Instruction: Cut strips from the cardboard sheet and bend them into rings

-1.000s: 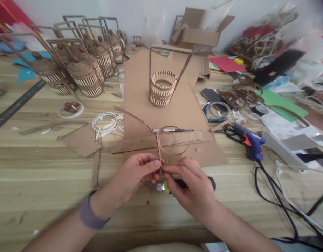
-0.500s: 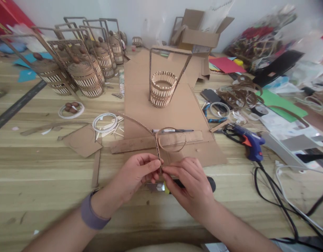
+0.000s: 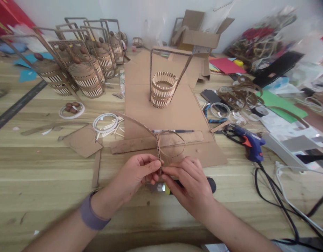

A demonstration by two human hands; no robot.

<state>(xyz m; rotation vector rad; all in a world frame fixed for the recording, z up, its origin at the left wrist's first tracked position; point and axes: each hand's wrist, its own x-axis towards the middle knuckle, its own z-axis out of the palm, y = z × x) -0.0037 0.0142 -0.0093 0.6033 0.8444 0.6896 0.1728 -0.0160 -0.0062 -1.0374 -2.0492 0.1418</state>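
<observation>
When seen from the head camera, found a narrow cardboard strip (image 3: 158, 148) over the near edge of the cardboard sheet (image 3: 140, 98), held edge-up between both hands, with a loop bulging to the right and a tail curving off to the left. Was gripped by the left hand (image 3: 142, 171) between thumb and fingers, close to the near end; was met there by the right hand (image 3: 189, 178), thumb and fingertips drawn together at the very end, apparently pinching. Looked ribbed along the edge, so was judged very light, springy and dry rather than slippery, easy to bend along the length, yet liable to crease or split under a hard squeeze. Seemed best taken by the flat faces towards the near end, pressing gently and leaving the loop uncrushed. Crossed, in this view, the pen (image 3: 186, 131) and the flat cardboard piece (image 3: 132, 145), well short of the basket (image 3: 164, 98). Compared with a second earlier, showed a narrower loop and a tail sitting slightly nearer; otherwise, kept both hands in almost the same place and pose, with the basket unmoved on the sheet.
</observation>
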